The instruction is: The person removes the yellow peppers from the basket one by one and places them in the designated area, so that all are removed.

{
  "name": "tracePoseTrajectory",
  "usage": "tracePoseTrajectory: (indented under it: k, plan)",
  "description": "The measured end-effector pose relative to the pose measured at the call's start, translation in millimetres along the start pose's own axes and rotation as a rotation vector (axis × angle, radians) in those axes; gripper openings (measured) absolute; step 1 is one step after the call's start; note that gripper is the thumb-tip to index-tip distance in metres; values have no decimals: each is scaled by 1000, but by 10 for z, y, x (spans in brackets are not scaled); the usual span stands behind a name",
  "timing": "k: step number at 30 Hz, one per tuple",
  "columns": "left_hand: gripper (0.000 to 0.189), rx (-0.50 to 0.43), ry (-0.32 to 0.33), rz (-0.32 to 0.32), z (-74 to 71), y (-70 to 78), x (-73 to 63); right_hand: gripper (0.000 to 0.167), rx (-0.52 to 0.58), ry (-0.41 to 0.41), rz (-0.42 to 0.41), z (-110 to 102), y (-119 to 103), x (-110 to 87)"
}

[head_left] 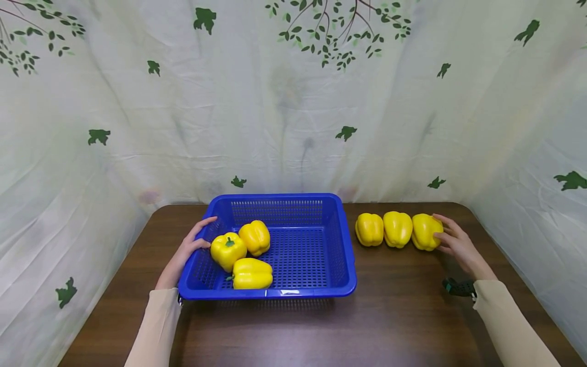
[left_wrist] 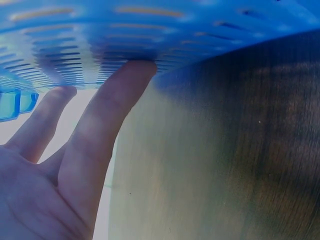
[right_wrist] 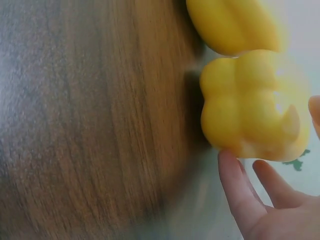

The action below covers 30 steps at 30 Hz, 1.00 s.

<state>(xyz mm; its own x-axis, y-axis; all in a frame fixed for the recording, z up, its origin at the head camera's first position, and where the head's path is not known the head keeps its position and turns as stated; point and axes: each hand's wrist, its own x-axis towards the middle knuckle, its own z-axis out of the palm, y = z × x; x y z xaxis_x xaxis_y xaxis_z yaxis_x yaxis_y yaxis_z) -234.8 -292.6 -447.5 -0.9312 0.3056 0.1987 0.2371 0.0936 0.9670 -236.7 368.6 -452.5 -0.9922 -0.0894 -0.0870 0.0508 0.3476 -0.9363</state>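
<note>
At the left side of a blue plastic basket [head_left: 293, 293], my left hand [head_left: 185, 251] grips the rim. Its fingers [left_wrist: 112, 100] press against the slotted outer wall in the left wrist view. Inside the basket's left half lie three yellow bell peppers, one with its green stem facing up [head_left: 228, 251]. To the right, three more stand in a row on the table. My right hand [head_left: 460, 250] touches the right side of the rightmost bell pepper [head_left: 426, 232], its fingers spread rather than wrapped round it. Close beside that one is the middle bell pepper [head_left: 397, 229].
The leftmost bell pepper of the row [head_left: 369, 229] stands a little right of the basket, on the dark brown wooden table [head_left: 390, 326]. A pale curtain [head_left: 284, 127] with green leaf prints hangs behind the table and along its sides. A dark strap [head_left: 458, 287] is at the right wrist.
</note>
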Motion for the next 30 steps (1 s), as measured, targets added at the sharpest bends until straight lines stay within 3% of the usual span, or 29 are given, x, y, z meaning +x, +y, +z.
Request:
tracePoseTrajectory:
  k: [6,16,30]
  plan:
    - [61,8,0,9,-9,-12,1,55,9,93,-53,3,-26,-42]
    - [60,6,0,-62,5,19,-25,44,85,221,-141,-24,-94,-73]
    - [64,16,16,12,-2,-3,-2,37,276,264,-253,81,-285,-62]
